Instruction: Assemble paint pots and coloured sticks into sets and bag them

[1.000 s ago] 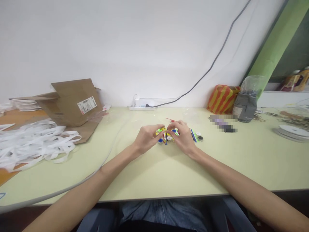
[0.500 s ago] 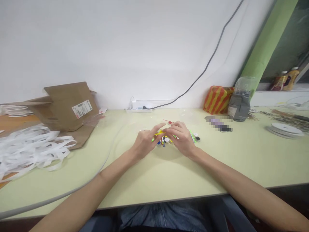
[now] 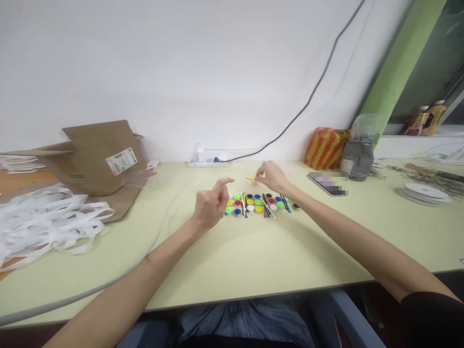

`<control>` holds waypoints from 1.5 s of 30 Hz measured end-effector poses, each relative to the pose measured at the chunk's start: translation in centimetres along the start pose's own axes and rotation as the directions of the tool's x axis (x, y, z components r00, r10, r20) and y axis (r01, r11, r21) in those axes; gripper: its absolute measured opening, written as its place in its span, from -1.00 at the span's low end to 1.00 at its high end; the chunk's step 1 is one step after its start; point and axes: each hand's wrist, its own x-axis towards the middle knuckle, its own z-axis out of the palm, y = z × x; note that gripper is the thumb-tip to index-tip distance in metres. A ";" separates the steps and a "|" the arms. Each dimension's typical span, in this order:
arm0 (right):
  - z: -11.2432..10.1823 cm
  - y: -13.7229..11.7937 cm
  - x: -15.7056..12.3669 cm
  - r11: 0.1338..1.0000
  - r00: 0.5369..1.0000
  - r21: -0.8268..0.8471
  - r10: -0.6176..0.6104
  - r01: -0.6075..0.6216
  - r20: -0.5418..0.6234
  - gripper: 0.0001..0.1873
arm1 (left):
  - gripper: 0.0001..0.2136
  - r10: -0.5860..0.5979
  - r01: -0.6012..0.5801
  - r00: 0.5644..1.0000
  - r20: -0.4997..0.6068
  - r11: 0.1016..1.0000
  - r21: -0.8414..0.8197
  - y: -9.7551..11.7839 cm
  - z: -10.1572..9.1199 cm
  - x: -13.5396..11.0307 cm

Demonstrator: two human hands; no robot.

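Pale-green desktop [image 3: 275,256] — right hand [image 3: 271,176] pinching a tiny yellow piece [image 3: 253,179].

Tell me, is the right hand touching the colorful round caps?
Apart. The head view shows the right hand raised beyond the colorful round caps, with a plain gap between its fingertips and the caps.

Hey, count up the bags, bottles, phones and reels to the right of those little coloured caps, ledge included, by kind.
Bags: 2 (orange-striped bag, grey bag)
Bottles: 2 (amber bottle, yellow-capped bottle)
Phones: 1 (phone)
Reels: 1 (white reel)
Total: 6
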 end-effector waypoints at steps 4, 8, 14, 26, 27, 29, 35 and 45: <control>1.6 -0.4 1.7 0.998 0.973 -0.055 0.044 -0.033 0.225 -0.80 | -0.74 0.020 -0.021 0.998 0.063 1.000 0.011 0.0 0.9 -0.5; 3.0 -1.2 1.7 0.992 0.966 -0.117 0.083 -0.056 0.244 -0.82 | -0.73 0.025 -0.028 0.996 0.091 0.999 0.038 -0.1 1.1 -0.7; 2.1 -1.5 1.0 0.982 0.976 -0.176 0.105 -0.071 0.190 -0.79 | -0.73 0.005 -0.007 0.995 0.104 1.000 0.022 -0.3 1.0 -0.8; -1.7 -2.2 -5.6 1.000 0.995 0.028 0.017 -0.014 -0.095 -0.79 | -0.75 -0.004 -0.005 0.993 0.120 0.997 0.071 -0.5 0.9 -0.7; -1.6 -1.5 -5.6 0.999 0.995 0.043 0.034 -0.030 -0.096 -0.78 | -0.75 -0.021 0.013 0.993 0.117 0.998 0.069 -0.7 0.9 -0.7; -1.5 0.5 -5.5 0.996 0.996 0.060 0.062 -0.058 -0.057 -0.77 | -0.75 -0.043 0.036 0.992 0.118 0.997 0.066 -0.9 0.9 -0.6; -1.3 6.5 -5.3 0.989 0.983 0.121 0.067 -0.088 0.172 -0.83 | -0.76 -0.023 0.016 0.987 0.156 0.999 0.048 -1.1 1.1 -0.5; -2.4 7.1 -5.8 0.959 0.955 0.281 -0.053 -0.034 0.293 -0.84 | -0.75 0.003 -0.011 0.984 0.179 0.999 0.041 -1.0 1.0 -0.4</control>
